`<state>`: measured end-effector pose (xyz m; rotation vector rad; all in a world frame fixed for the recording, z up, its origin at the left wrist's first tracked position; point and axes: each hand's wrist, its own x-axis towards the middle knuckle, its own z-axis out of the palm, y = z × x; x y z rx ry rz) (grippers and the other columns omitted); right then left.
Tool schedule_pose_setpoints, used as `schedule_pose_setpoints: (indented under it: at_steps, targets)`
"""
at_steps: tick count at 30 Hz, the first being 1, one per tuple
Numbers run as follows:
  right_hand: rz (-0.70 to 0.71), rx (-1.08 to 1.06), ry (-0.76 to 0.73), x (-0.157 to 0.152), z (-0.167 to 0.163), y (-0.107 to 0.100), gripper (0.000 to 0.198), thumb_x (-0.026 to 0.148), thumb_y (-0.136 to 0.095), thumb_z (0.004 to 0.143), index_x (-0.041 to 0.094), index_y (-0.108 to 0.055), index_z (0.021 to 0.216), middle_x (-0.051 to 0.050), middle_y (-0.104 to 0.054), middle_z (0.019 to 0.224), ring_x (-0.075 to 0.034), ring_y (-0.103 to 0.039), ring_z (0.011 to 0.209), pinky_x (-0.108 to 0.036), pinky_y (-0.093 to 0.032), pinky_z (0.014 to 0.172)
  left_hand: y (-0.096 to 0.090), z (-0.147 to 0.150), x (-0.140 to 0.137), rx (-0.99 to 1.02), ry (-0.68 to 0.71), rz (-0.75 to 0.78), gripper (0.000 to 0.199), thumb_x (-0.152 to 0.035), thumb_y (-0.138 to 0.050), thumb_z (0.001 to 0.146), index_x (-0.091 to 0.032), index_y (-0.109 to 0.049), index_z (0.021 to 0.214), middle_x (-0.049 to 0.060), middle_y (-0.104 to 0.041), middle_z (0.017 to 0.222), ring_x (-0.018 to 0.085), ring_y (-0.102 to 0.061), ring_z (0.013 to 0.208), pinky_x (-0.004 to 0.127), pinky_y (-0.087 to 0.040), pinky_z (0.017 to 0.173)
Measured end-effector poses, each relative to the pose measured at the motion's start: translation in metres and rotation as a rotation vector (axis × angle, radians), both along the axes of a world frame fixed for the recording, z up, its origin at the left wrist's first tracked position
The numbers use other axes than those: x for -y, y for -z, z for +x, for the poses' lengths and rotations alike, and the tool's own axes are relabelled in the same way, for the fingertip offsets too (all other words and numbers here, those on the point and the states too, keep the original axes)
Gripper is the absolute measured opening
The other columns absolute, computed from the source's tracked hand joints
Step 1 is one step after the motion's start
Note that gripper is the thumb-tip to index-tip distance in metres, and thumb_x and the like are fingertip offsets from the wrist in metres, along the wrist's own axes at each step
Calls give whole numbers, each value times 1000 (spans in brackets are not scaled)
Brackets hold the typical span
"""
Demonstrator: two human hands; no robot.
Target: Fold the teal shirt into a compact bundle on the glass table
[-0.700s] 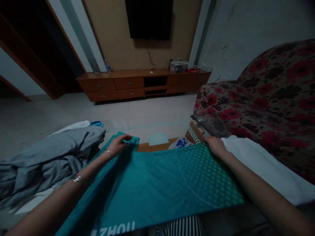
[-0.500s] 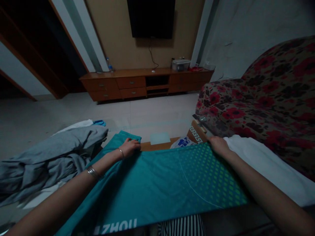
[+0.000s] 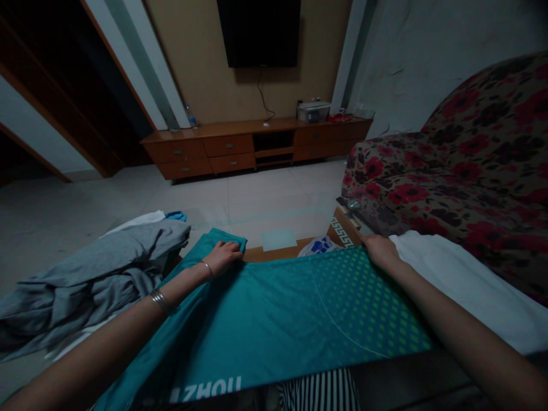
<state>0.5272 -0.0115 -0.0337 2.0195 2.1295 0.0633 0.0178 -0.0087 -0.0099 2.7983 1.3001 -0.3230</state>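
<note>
A teal shirt (image 3: 274,319) with a green dotted patch and white lettering lies spread flat in front of me. My left hand (image 3: 223,256) rests palm down on its far left corner, where the sleeve is folded over. My right hand (image 3: 380,250) presses flat on the far right edge of the shirt, next to a white cloth (image 3: 466,291). Both wrists lie across the fabric; bracelets show on the left arm.
A heap of grey clothes (image 3: 85,279) lies to the left. A floral sofa (image 3: 462,171) stands on the right. Striped fabric (image 3: 317,397) shows below the shirt. A wooden TV cabinet (image 3: 257,145) and a wall-mounted television (image 3: 259,31) are across the tiled floor.
My left hand, which was pinching the folded sleeve corner, has let it down and now lies flat on it. My right hand has stayed put.
</note>
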Motion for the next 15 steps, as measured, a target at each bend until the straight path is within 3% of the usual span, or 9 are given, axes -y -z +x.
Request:
schedule_pose_setpoints:
  at_steps: [3, 9, 15]
  targets:
    - [5, 56, 13, 2, -3, -2, 38, 14, -34, 89, 18, -66, 109, -15, -68, 103, -27, -63, 98, -34, -45, 79, 2, 0, -2, 34, 34, -5, 18, -14, -57, 76, -22, -65, 90, 7, -60, 105, 25, -48, 102, 37, -29, 82]
    - [15, 69, -3, 5, -5, -5, 36, 14, -34, 90, 17, -66, 105, -15, -68, 104, -27, -62, 99, -33, -46, 77, 11, -3, -5, 50, 60, -80, 16, -12, -55, 76, -22, -64, 85, 4, -64, 88, 22, -51, 92, 38, -26, 82]
    - [22, 78, -3, 6, -4, -6, 36, 14, -33, 90, 16, -66, 105, -14, -68, 101, -28, -63, 96, -34, -46, 76, -3, 4, -1, 48, 52, -114, 5, -16, -64, 74, -20, -64, 78, 4, -64, 94, 22, -52, 97, 36, -25, 84]
